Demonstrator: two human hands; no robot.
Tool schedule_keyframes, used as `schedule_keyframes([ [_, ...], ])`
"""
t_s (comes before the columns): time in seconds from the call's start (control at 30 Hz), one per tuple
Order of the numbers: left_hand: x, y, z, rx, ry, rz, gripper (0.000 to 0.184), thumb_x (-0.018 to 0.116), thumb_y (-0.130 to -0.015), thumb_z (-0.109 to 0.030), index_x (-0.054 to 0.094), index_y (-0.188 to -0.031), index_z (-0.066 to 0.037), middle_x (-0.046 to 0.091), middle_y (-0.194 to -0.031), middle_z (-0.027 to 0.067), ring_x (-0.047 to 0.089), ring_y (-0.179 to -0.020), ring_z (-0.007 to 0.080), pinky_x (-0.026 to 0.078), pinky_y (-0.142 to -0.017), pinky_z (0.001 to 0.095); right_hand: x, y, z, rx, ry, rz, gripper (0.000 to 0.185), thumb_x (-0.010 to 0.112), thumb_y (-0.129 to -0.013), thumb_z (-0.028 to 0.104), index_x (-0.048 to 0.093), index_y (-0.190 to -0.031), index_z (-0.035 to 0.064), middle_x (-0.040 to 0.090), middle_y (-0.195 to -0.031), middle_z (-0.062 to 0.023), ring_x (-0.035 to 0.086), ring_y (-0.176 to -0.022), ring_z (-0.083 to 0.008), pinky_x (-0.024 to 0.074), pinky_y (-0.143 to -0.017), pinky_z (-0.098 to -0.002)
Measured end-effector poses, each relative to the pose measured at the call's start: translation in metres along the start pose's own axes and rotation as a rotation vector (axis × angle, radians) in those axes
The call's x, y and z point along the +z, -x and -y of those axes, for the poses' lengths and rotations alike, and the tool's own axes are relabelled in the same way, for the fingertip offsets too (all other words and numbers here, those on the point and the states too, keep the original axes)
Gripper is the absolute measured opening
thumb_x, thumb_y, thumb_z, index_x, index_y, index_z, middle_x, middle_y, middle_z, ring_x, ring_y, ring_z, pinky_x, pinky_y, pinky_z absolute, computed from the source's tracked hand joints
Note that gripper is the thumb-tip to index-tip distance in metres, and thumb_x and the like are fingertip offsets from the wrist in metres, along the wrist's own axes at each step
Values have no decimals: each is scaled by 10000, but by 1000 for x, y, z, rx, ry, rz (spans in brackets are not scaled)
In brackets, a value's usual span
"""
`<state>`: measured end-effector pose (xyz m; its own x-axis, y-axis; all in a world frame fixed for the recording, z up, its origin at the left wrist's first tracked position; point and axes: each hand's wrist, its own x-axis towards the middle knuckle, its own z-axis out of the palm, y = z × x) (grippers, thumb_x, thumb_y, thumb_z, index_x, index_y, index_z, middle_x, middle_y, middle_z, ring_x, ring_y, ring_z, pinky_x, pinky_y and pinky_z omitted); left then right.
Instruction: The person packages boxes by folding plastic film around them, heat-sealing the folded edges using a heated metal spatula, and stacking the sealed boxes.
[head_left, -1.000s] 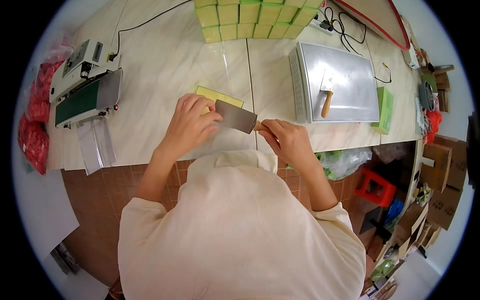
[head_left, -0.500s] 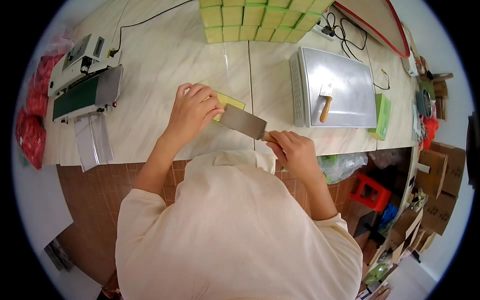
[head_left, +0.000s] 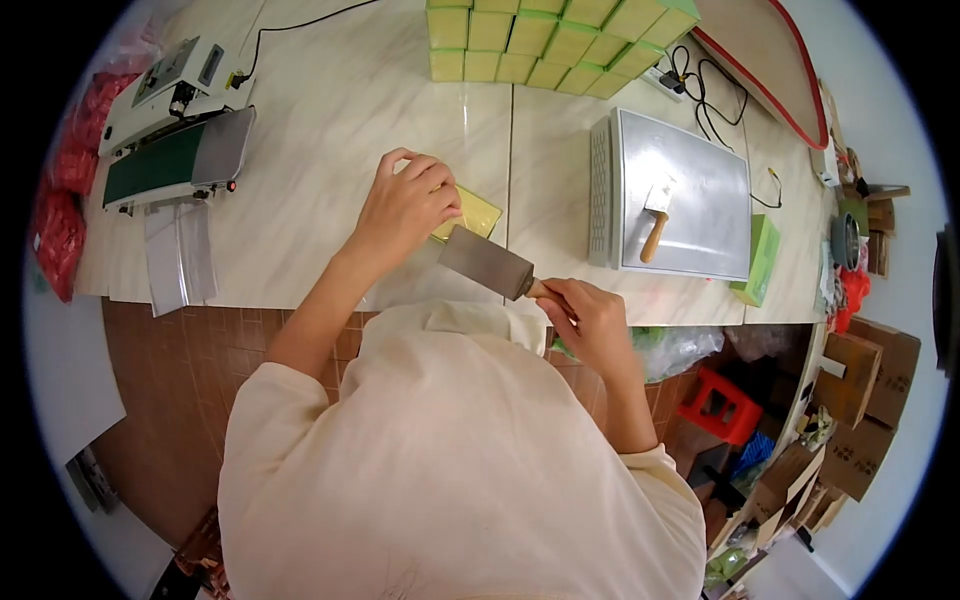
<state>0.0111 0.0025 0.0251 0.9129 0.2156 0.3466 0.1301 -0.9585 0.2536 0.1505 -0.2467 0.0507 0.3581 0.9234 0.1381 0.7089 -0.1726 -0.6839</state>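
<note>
My right hand (head_left: 590, 318) is closed around the wooden handle of a wide, flat metal blade (head_left: 487, 262). The blade points left, its far end beside the near edge of a yellow-green box (head_left: 474, 212) on the table. My left hand (head_left: 408, 203) is at the left side of that box, its fingers bent and drawn together near the box's edge. Whether its fingertips pinch anything is too small to tell.
A metal-topped appliance (head_left: 690, 190) bears a wooden-handled scraper (head_left: 656, 222). Right of it lies a green box (head_left: 761, 262). Stacked green boxes (head_left: 540, 38) stand at the back. A sealing machine (head_left: 180, 150) is at the left, a red stool (head_left: 720, 405) below the table.
The blade has shifted from beside my left fingertips toward the near side, away from them. More of the yellow-green box shows. The whole view has also shifted somewhat.
</note>
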Motion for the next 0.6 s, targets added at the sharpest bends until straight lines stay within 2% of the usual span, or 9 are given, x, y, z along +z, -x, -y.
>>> schedule_keyframes([
  [0.2,5,4,5,-21,-19,-62,76,717,-796,-133,647,-826,-131,599,-929,-35,555,-1036,156,364,-988,415,5,-14,-9,5,65,-48,136,699,-863,129,640,-928,26,660,-749,-75,628,-628,-261,479,-536,-353],
  [0.27,2,6,6,-29,-31,-48,92,721,-791,-131,651,-851,-133,600,-939,-33,552,-1050,162,366,-985,416,3,-18,-10,2,83,-37,142,697,-877,97,638,-965,3,671,-771,-126,636,-588,-254,490,-531,-328],
  [0.33,1,5,8,-33,-40,-34,113,725,-787,-128,655,-875,-134,601,-949,-31,548,-1063,168,369,-982,417,3,-24,-10,9,84,-48,136,696,-874,119,637,-945,19,665,-762,-96,631,-606,-253,484,-532,-340],
  [0.37,0,4,9,-34,-55,-30,157,738,-776,-132,655,-910,-138,598,-977,-24,542,-1074,174,373,-977,416,4,-25,-10,16,86,-56,132,696,-871,141,636,-924,35,659,-753,-67,627,-624,-253,478,-532,-352],
  [0.53,-8,-12,0,-74,-60,-24,276,773,-749,-153,651,-997,-143,584,-1081,-3,519,-1124,191,377,-1001,425,7,-33,-13,21,81,-70,129,692,-876,153,637,-920,45,658,-749,-58,622,-611,-246,474,-527,-350],
  [0.6,-9,-20,-2,-41,79,-57,355,735,-789,-151,609,-1121,-138,539,-1223,13,463,-1210,230,336,-1070,463,9,-36,-12,25,83,-67,128,690,-879,157,638,-920,48,657,-748,-56,621,-608,-245,472,-526,-349],
])
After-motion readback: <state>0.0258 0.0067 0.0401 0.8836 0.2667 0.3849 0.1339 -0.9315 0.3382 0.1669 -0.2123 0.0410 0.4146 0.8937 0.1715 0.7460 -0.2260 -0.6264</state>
